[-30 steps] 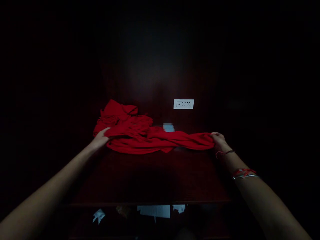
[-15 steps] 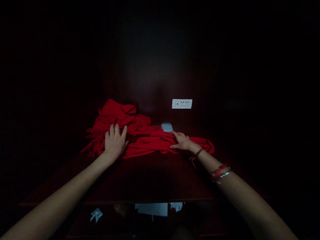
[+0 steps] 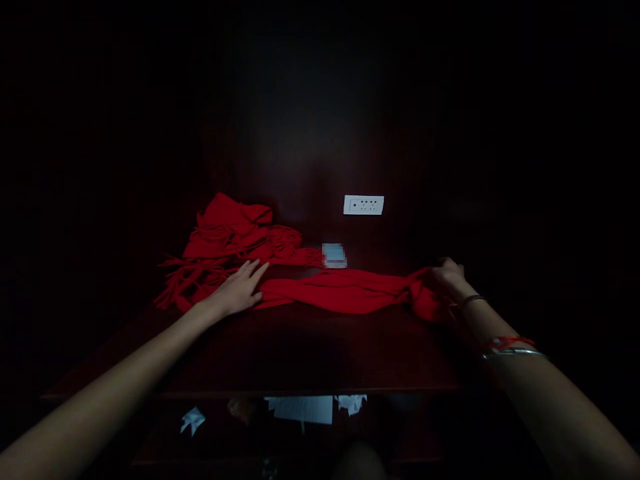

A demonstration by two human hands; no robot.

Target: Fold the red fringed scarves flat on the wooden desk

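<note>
A long red scarf [image 3: 345, 293] lies stretched sideways on a dark shelf, its tasselled end at the left. My left hand [image 3: 240, 288] rests on its left part with the fingers spread. At the scarf's right end, my right hand [image 3: 450, 275] has its fingers closed on the red cloth, partly hidden by the dim light. Behind my left hand sits a heap of red fringed cloth [image 3: 233, 223]; whether it is a separate piece, I cannot tell. A small pale, blurred-out item [image 3: 335, 256] lies behind the scarf's middle.
A white wall socket [image 3: 363, 205] is on the dark back wall. Below the shelf's front edge [image 3: 320, 392], a lower level holds a printed paper [image 3: 305, 409] and crumpled white pieces [image 3: 193, 421]. The surroundings are very dark.
My right hand has moved right from the scarf's middle to its end and closed on it, drawing the cloth out rightward. My left hand has shifted slightly right.
</note>
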